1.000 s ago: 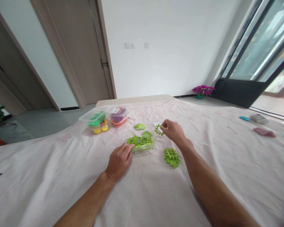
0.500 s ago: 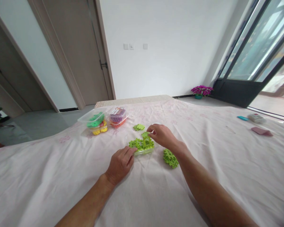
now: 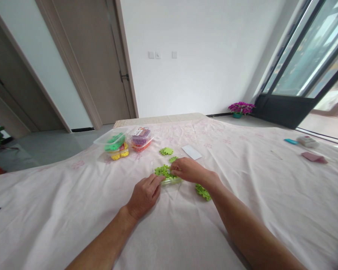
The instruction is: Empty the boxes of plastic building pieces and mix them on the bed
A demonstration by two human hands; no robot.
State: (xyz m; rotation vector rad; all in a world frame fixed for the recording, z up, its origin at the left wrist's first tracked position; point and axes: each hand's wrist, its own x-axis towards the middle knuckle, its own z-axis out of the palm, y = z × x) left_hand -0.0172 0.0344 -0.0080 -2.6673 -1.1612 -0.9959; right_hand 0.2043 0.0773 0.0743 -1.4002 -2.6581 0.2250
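A clear plastic box (image 3: pixel 169 182) holds several light green gear-shaped pieces (image 3: pixel 162 171). My left hand (image 3: pixel 146 193) is closed on the near left edge of this box, thumb and fingers at its rim. My right hand (image 3: pixel 190 170) reaches in from the right, its bent fingers down among the pieces; what is between the fingertips is hidden. One green piece (image 3: pixel 173 159) lies by the far side of the box, just beyond my right fingers. Another, paler gear-shaped piece (image 3: pixel 166 151) lies on the cloth behind. Under my right forearm, a stack of green pieces (image 3: pixel 202 192) is partly covered.
A white card (image 3: pixel 192 152) lies behind my right hand. Back left are stacked clear boxes with green and yellow pieces (image 3: pixel 115 144), beside purple and orange ones (image 3: pixel 141 138). Far right hold a pink cloth (image 3: pixel 314 157), a white packet (image 3: pixel 307 141) and a blue item (image 3: pixel 291 141).
My right hand has moved down and slightly left into the box, from beside a raised green piece. The white card now shows behind it. My left hand stays at the box edge.
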